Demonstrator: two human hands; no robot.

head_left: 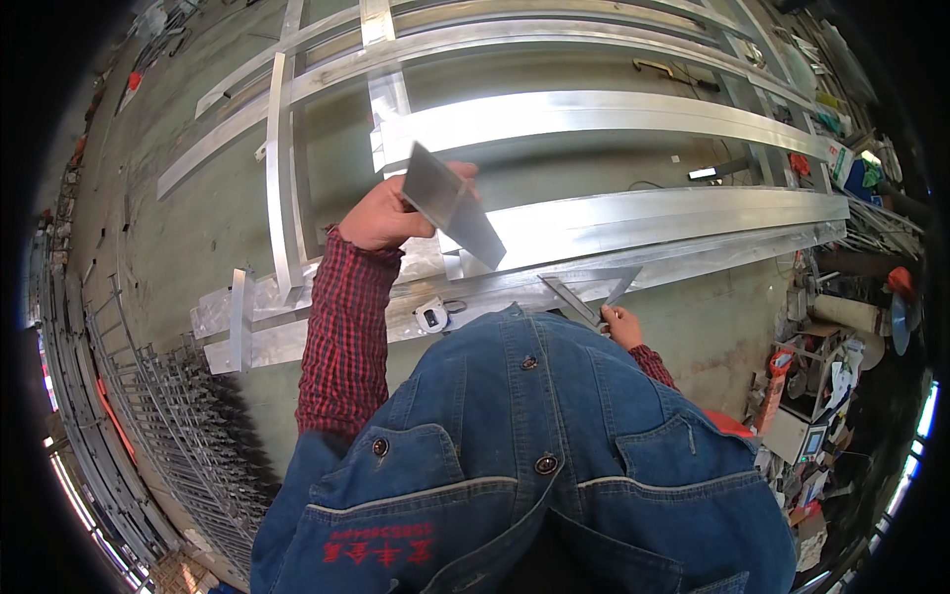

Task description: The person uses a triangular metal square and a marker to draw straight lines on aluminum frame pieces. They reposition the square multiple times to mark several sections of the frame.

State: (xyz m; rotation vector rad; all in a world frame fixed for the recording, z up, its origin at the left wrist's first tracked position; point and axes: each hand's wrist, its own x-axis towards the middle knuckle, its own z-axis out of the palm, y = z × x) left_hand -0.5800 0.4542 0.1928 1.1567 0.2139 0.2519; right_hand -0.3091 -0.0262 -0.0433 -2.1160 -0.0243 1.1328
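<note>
My left hand (381,218), raised over the metal profiles, is closed around a short, flat grey metal plate (473,230). The plate is tilted, and some of my fingers are hidden behind it. Lower and to the right, my right hand (621,326) grips the corner of a V-shaped metal square (571,297), close to my body. Its two arms spread away from my fingers over the nearest profile. Between my hands, a wide silver profile (643,218) lies lengthwise. Beside my left sleeve sits a white tape measure (432,315) on the nearest strip.
Several long silver bars (594,112) form a frame across the far side. An upright strip (281,178) crosses at left, with a short one (240,319) nearer. Racked metal parts (188,426) stand at lower left. Tools and boxes clutter the right, near a grey cabinet (792,436).
</note>
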